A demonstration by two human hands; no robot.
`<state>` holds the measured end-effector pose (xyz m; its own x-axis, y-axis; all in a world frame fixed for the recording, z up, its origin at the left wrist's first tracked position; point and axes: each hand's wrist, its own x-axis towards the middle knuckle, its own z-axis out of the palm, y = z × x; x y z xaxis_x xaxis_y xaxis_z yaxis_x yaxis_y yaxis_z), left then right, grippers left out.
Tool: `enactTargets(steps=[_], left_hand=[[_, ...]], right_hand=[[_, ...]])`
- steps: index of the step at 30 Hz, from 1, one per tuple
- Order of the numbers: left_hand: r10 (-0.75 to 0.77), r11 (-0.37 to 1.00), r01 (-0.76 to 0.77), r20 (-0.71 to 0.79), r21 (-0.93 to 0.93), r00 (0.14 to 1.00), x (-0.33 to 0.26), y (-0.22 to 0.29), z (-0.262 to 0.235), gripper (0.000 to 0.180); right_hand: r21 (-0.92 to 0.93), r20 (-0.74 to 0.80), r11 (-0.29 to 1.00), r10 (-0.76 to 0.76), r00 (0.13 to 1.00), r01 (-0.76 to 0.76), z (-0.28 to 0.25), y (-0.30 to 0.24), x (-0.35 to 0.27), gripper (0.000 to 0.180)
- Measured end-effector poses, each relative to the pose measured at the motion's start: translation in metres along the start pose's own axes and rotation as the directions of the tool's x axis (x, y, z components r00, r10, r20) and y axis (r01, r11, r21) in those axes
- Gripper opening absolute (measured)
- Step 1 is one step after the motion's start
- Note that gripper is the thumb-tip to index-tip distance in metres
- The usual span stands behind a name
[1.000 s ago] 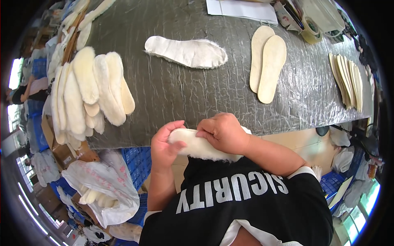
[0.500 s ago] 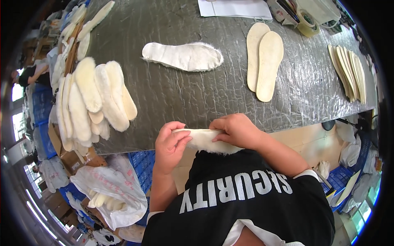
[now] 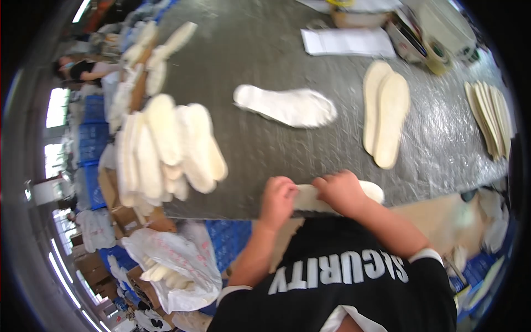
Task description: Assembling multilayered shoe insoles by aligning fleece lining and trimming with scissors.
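A cream insole lies flat along the near edge of the table, its rounded end showing past my right wrist. My left hand pinches its left end, fingers bent and somewhat blurred. Closed over its middle from above is my right hand, which hides part of it. Beyond my hands a white shoe-shaped fleece piece rests on the tabletop. Farther right, two cream insoles overlap.
Fluffy insoles are heaped on the table's left side. A fanned stack of thin insoles stands at the right edge. Papers and tape rolls sit at the back. A plastic bag with insoles hangs below left.
My hands have brought the insole from in front of my body onto the table edge and laid it flat, cream face up. The whole view has shifted left.
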<state>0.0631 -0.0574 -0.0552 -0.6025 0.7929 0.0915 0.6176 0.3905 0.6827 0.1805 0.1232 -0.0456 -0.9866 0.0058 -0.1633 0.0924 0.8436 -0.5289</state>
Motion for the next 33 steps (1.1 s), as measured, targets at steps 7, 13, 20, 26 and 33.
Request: enactTargets(steps=[7, 13, 20, 26, 33], left_hand=[[0.166, 0.959, -0.14, -0.086, 0.248, 0.982, -0.002, -0.003, 0.04, 0.009], [0.083, 0.971, -0.052, -0.123, 0.235, 0.989, 0.0, -0.008, 0.043, 0.009], [-0.118, 0.974, 0.132, -0.085, 0.182, 0.989, 0.012, 0.0, 0.032, 0.033], [0.062, 0.924, -0.153, 0.257, 0.35, 0.964, -0.018, 0.004, 0.05, 0.086], [0.071, 0.902, -0.18, 0.275, 0.392, 0.959, -0.008, 0.005, 0.045, 0.096]], right_hand=[[-0.093, -0.149, 0.995, -0.055, 0.987, 0.042, 0.005, -0.004, -0.018, 0.078], [-0.079, -0.151, 0.993, -0.098, 0.984, 0.087, 0.012, 0.008, -0.016, 0.089], [-0.2, -0.158, 0.972, -0.159, 0.975, 0.126, 0.029, 0.013, -0.02, 0.09], [-0.261, -0.064, 0.961, -0.111, 0.992, 0.091, 0.026, 0.007, -0.011, 0.096], [-0.263, -0.32, 0.955, 0.05, 0.946, -0.139, 0.036, 0.03, -0.057, 0.104]])
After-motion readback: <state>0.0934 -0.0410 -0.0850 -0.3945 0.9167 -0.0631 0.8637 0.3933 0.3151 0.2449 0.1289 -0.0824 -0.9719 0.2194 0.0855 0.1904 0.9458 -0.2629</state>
